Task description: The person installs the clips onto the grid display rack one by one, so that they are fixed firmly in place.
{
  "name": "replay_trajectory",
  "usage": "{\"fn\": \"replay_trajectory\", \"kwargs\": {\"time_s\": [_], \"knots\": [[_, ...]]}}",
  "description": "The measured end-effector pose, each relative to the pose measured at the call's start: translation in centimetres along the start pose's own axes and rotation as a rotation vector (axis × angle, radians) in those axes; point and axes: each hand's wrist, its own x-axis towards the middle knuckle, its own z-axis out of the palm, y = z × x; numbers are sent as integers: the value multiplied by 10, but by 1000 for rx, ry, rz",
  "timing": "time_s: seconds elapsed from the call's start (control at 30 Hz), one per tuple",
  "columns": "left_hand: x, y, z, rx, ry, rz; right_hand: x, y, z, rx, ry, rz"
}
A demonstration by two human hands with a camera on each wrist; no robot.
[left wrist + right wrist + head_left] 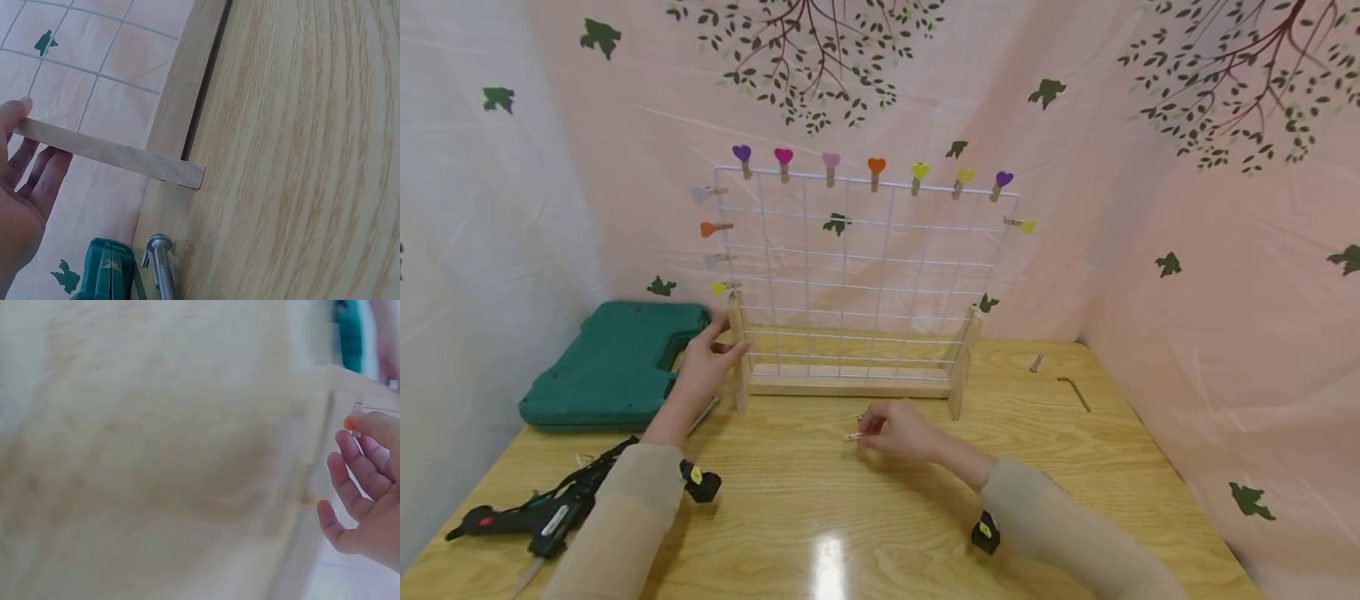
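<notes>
A white wire grid (850, 179) stands upright in a wooden base (850, 387). Small wooden clothespins with coloured hearts, such as an orange one (876, 168), line its top edge and sides. My left hand (703, 362) grips the left wooden upright (112, 152), thumb on one side and fingers on the other. In front of the base, over the table, my right hand (898, 429) pinches a small clothespin (853, 437) between thumb and fingertips. The right wrist view, partly blurred, shows an orange heart (349, 422) at those fingertips.
A green case (617, 358) lies at the left, with a black glue gun (550, 517) in front of it. Beside the case is a metal bolt (162, 269). A hex key (1075, 394) and a small metal piece (1036, 363) lie at the right.
</notes>
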Motion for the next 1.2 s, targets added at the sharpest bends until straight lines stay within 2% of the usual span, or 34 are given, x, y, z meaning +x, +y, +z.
{"fn": "replay_trajectory", "kwargs": {"time_s": [0.1, 0.33, 0.53, 0.63, 0.73, 0.87, 1.0, 1.1, 1.2], "knots": [[0, 1, 0, 0, 0, 5, -4, -10, -25, -21, 95, -9], [0, 4, -2, -6, 4, 12, -19, -33, -100, 26, 360, 51], [0, 3, -2, -20, 7, 12, -35, -36, -151, 25, 605, 8], [0, 2, -2, -32, 1, 14, -41, -36, -169, 75, 753, 3], [0, 0, -1, -36, -1, 13, -46, -39, -182, 173, 909, -1], [1, 0, -1, -31, -3, 17, -49, -41, -192, 277, 1089, -60], [1, -1, -1, -34, -6, 23, -45, -34, -196, 315, 1258, -93], [1, -1, 0, -42, -11, 23, -39, -27, -198, 348, 1365, -109], [1, -1, 1, -50, -19, 16, -33, -21, -197, 388, 1421, -135]]}}
